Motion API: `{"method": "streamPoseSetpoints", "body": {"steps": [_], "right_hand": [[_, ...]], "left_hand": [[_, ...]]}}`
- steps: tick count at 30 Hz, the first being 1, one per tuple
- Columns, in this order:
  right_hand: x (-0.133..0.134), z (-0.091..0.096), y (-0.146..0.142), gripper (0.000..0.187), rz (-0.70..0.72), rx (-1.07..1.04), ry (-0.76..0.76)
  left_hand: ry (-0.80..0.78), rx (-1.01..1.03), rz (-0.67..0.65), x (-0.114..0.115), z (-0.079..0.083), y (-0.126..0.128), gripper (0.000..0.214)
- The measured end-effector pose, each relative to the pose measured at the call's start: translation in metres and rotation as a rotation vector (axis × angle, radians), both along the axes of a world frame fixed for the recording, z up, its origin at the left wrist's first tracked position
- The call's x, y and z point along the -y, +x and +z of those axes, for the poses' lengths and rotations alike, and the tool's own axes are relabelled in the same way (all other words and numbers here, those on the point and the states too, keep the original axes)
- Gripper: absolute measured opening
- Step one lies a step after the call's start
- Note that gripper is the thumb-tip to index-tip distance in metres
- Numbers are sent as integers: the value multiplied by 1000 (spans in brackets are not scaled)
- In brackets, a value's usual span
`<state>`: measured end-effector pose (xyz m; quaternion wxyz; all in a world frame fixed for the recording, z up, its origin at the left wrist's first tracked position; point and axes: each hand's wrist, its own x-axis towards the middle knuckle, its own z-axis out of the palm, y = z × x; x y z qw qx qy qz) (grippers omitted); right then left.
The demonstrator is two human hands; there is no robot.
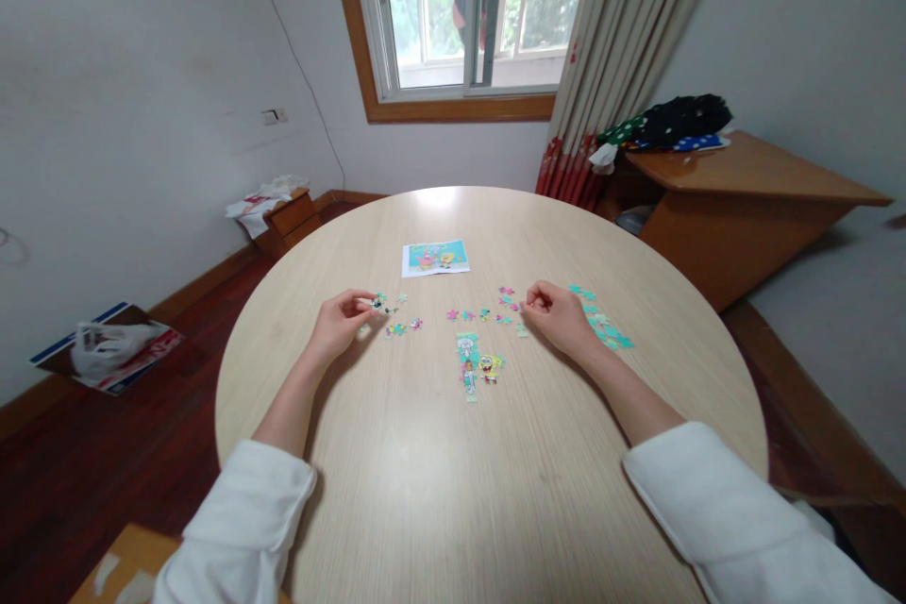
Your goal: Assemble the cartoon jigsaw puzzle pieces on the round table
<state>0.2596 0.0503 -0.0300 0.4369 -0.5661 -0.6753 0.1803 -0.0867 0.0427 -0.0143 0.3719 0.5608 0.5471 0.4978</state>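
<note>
I have the round bench (396, 481) mid-view. My right hand (561, 316) has curled fingers; my left hand (341, 321) has thumb and fingertips close together. I can't tell whether either is clamped on anything. The picture sheet (437, 258) lies beyond the partly joined puzzle (467, 368); loose pieces (398, 329) lie near both hands.

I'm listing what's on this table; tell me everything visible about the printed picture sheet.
The picture sheet looks like paper, with a white margin along its left edge. Its turquoise print shows a pink figure beside a yellow figure; finer detail is unclear. It lies face up on the table, beyond loose puzzle pieces; neither left hand nor right hand touches it.
</note>
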Motion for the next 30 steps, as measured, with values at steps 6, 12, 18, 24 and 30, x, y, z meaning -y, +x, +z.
{"method": "streamPoseSetpoints", "body": {"steps": [6, 12, 18, 24, 30], "right_hand": [[1, 2, -1, 8, 9, -20, -2], [1, 2, -1, 6, 9, -16, -1], [2, 3, -2, 6, 2, -15, -10], [2, 4, -2, 6, 3, -21, -7], [2, 3, -2, 5, 6, -16, 0]], "left_hand": [[7, -13, -9, -1, -2, -2, 40], [9, -11, -14, -2, -3, -3, 40], [3, -31, -9, 0, -1, -1, 43], [7, -14, -25, 0, 0, -1, 41], [17, -4, -14, -1, -2, 0, 43]]}}
